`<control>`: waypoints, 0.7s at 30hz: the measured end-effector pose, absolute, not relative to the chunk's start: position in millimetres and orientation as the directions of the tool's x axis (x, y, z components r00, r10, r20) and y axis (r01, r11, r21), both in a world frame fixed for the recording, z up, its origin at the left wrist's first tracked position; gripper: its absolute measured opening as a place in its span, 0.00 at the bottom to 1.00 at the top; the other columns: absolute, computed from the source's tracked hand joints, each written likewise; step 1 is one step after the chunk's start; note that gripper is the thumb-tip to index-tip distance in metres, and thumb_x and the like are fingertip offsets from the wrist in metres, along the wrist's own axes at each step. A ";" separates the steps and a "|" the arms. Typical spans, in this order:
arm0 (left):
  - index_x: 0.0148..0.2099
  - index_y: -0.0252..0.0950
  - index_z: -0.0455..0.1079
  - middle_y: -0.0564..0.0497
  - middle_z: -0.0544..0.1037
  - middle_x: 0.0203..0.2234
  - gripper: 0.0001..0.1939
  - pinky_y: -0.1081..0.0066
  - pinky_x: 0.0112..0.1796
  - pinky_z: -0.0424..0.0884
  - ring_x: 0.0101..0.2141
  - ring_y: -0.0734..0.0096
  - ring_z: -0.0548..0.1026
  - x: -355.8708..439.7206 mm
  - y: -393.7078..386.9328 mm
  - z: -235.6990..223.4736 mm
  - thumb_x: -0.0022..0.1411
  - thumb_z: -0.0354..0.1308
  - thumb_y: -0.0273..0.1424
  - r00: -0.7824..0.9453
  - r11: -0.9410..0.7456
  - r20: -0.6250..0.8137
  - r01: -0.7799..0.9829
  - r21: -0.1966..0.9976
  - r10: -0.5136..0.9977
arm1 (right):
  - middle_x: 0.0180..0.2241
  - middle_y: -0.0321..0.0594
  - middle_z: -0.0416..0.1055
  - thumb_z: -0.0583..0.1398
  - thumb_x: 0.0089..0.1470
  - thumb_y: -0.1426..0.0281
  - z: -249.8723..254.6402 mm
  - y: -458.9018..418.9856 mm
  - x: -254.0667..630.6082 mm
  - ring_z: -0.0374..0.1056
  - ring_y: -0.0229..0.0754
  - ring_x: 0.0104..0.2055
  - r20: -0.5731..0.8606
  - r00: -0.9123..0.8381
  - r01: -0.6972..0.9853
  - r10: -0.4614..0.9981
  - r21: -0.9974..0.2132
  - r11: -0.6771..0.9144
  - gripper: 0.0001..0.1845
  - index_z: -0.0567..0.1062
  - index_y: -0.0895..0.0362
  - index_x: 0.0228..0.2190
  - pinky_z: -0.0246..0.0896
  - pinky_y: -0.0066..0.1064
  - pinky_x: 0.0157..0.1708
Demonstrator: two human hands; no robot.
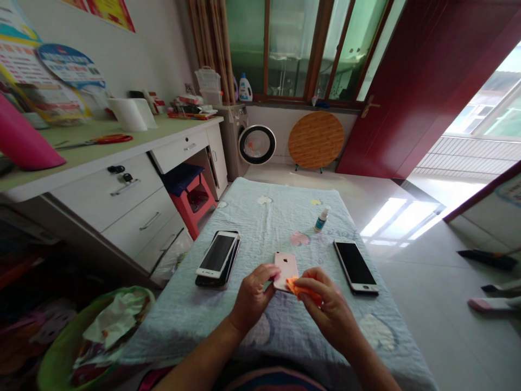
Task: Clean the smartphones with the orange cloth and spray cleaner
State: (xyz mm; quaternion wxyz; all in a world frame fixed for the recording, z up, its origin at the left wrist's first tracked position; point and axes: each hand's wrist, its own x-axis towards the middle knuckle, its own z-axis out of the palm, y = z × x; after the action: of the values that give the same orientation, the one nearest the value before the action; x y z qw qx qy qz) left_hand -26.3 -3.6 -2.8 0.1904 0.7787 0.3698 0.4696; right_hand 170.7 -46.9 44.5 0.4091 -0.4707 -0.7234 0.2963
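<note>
Risks first, left to right, as I see them from my remote end. On the left, a white phone [217,254] lies skewed on a dark slab [205,282], maybe another phone; I judge a left-elbow nudge could slide the top 1 off. Mid-table: the pink phone [286,266], back up, sits between the 2 hands, near the front edge of the quilted cover [280,206]. If I pressed too hard at its near right corner, it could pivot out of the left-hand pinch; smooth back, small hold. The soft cover could also ruck up. Beyond it, a spray bottle [321,220] stands upright; a long right-hand reach could tip it. Far right, a phone [355,266] lies face up near the cover's side edge, so a sideways knock could send it toward the floor.

Grip now. My left hand [256,288]: thumb and fingers closed on the pink phone's left edge, near its lower corner. Can't tell if the phone is lifted or resting. My right hand [323,296]: thumb and fingers together, clamped on a bunched orange cloth [293,284], which touches the phone's lower right back.
</note>
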 end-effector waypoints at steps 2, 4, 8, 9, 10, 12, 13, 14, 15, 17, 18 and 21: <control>0.46 0.38 0.72 0.47 0.78 0.44 0.09 0.70 0.46 0.74 0.44 0.69 0.77 -27.4 -5.8 -5.7 0.65 0.55 0.24 0.331 -0.701 0.619 0.372 0.608 0.712 | 0.37 0.40 0.66 0.55 0.60 0.73 38.4 -50.2 171.2 0.66 0.40 0.38 0.329 -0.210 0.487 0.921 -0.781 0.390 0.11 0.75 0.52 0.42 0.63 0.31 0.38; 0.46 0.38 0.72 0.47 0.77 0.45 0.09 0.71 0.45 0.74 0.45 0.70 0.77 -28.7 -7.8 -8.0 0.66 0.54 0.24 0.385 -0.745 0.638 0.370 0.555 0.667 | 0.37 0.41 0.67 0.55 0.60 0.73 31.6 -51.1 171.9 0.67 0.40 0.39 0.349 -0.180 0.511 0.920 -0.766 0.390 0.11 0.74 0.53 0.42 0.63 0.31 0.39; 0.49 0.38 0.72 0.45 0.77 0.44 0.10 0.69 0.42 0.75 0.43 0.68 0.76 -30.3 -9.5 -7.1 0.66 0.55 0.27 0.425 -0.782 0.668 0.453 0.427 0.611 | 0.38 0.40 0.68 0.56 0.59 0.73 21.7 -46.0 175.9 0.68 0.41 0.39 0.373 -0.119 0.538 0.920 -0.755 0.375 0.09 0.74 0.53 0.40 0.64 0.30 0.40; 0.49 0.38 0.72 0.45 0.77 0.43 0.10 0.69 0.41 0.75 0.42 0.67 0.76 -30.5 -9.4 -6.2 0.66 0.55 0.28 0.427 -0.782 0.674 0.480 0.396 0.603 | 0.37 0.40 0.68 0.56 0.59 0.73 20.1 -44.4 177.6 0.68 0.41 0.39 0.377 -0.097 0.547 0.921 -0.753 0.365 0.09 0.75 0.53 0.40 0.64 0.30 0.40; 0.49 0.38 0.72 0.46 0.77 0.42 0.10 0.69 0.39 0.75 0.40 0.67 0.76 -30.6 -9.2 -5.2 0.66 0.55 0.28 0.430 -0.781 0.677 0.506 0.366 0.597 | 0.37 0.40 0.68 0.57 0.59 0.73 18.8 -43.2 179.6 0.68 0.41 0.39 0.382 -0.069 0.556 0.922 -0.752 0.353 0.08 0.75 0.53 0.39 0.64 0.30 0.40; 0.49 0.38 0.72 0.46 0.77 0.39 0.10 0.69 0.35 0.74 0.36 0.68 0.75 -30.7 -8.2 -3.6 0.67 0.54 0.29 0.430 -0.772 0.683 0.548 0.322 0.591 | 0.37 0.40 0.68 0.58 0.58 0.72 17.2 -42.5 183.5 0.68 0.41 0.39 0.398 -0.015 0.571 0.917 -0.750 0.334 0.07 0.75 0.54 0.38 0.64 0.30 0.40; 0.49 0.38 0.72 0.47 0.77 0.37 0.10 0.70 0.34 0.74 0.34 0.68 0.74 -30.7 -7.6 -3.1 0.67 0.54 0.29 0.426 -0.766 0.685 0.564 0.309 0.591 | 0.38 0.40 0.68 0.58 0.58 0.73 17.0 -43.3 185.1 0.68 0.41 0.40 0.409 0.002 0.574 0.912 -0.747 0.334 0.07 0.74 0.54 0.38 0.64 0.30 0.41; 0.49 0.38 0.72 0.47 0.77 0.36 0.10 0.70 0.33 0.73 0.33 0.68 0.74 -30.6 -7.0 -2.7 0.67 0.54 0.29 0.421 -0.760 0.687 0.576 0.301 0.592 | 0.38 0.40 0.68 0.58 0.57 0.73 17.1 -44.6 186.2 0.68 0.41 0.40 0.423 0.007 0.575 0.906 -0.743 0.342 0.07 0.74 0.54 0.38 0.64 0.30 0.41; 0.49 0.38 0.72 0.48 0.78 0.35 0.10 0.69 0.33 0.73 0.33 0.68 0.73 -30.4 -6.3 -2.3 0.67 0.53 0.29 0.416 -0.754 0.688 0.585 0.298 0.594 | 0.39 0.41 0.67 0.58 0.57 0.73 17.6 -46.2 186.5 0.68 0.41 0.41 0.435 0.003 0.573 0.901 -0.739 0.355 0.07 0.74 0.54 0.39 0.64 0.29 0.41; 0.49 0.37 0.72 0.48 0.78 0.34 0.10 0.69 0.33 0.73 0.33 0.68 0.73 -29.9 -5.2 -1.6 0.68 0.53 0.28 0.410 -0.750 0.689 0.590 0.300 0.598 | 0.39 0.41 0.67 0.58 0.57 0.74 19.1 -49.6 185.1 0.67 0.41 0.41 0.453 -0.023 0.568 0.891 -0.728 0.385 0.08 0.74 0.54 0.39 0.64 0.29 0.41; 0.49 0.37 0.72 0.48 0.78 0.34 0.10 0.69 0.33 0.73 0.32 0.67 0.73 -29.5 -4.8 -1.3 0.68 0.53 0.28 0.411 -0.750 0.686 0.589 0.303 0.600 | 0.39 0.41 0.66 0.58 0.57 0.74 19.8 -50.8 183.4 0.67 0.41 0.40 0.460 -0.039 0.568 0.887 -0.720 0.398 0.08 0.73 0.54 0.39 0.64 0.29 0.40; 0.49 0.36 0.71 0.49 0.79 0.34 0.10 0.69 0.33 0.73 0.32 0.68 0.73 -28.6 -3.9 -0.7 0.68 0.53 0.28 0.417 -0.755 0.680 0.573 0.319 0.604 | 0.37 0.40 0.65 0.57 0.58 0.74 21.0 -51.4 176.8 0.67 0.39 0.38 0.479 -0.071 0.585 0.875 -0.691 0.425 0.07 0.74 0.54 0.38 0.65 0.28 0.38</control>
State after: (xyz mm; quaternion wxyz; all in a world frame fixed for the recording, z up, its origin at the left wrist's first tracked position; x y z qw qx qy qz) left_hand -28.6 -3.9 -0.7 0.0186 0.8415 0.3495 0.4115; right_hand 176.8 -51.4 21.0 0.4505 -0.5113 -0.7139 0.1610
